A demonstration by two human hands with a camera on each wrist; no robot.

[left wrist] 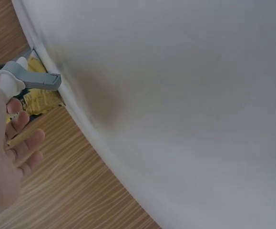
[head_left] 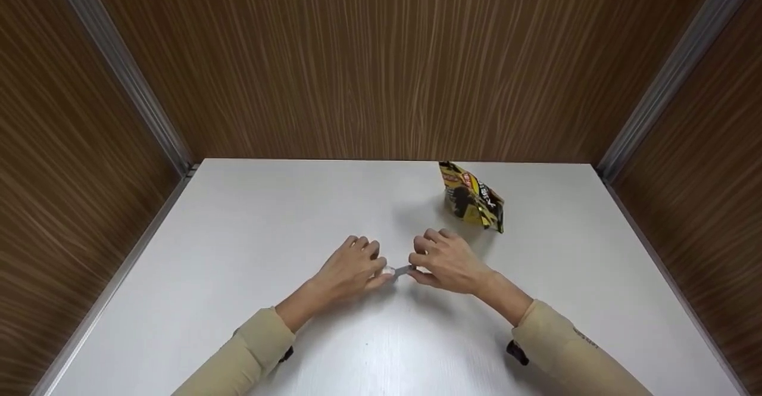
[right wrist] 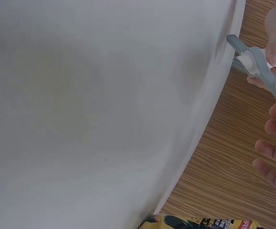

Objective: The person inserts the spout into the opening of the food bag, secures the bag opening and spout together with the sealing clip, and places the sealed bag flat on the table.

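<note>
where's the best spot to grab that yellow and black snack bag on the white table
Probably the crimped top edge of the yellow and black foil snack bag. It stands upright and tilted on the white table, its top free. The right hand is nearest, so come from above on the near side and pinch across the flat seal.

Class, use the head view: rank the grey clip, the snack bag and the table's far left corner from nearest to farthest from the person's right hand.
1. Grey clip: pinched at the right hand's fingers, between both hands.
2. Snack bag: just beyond the hand, slightly right, standing on the table.
3. Far left corner: across the table, by the wall.
</note>
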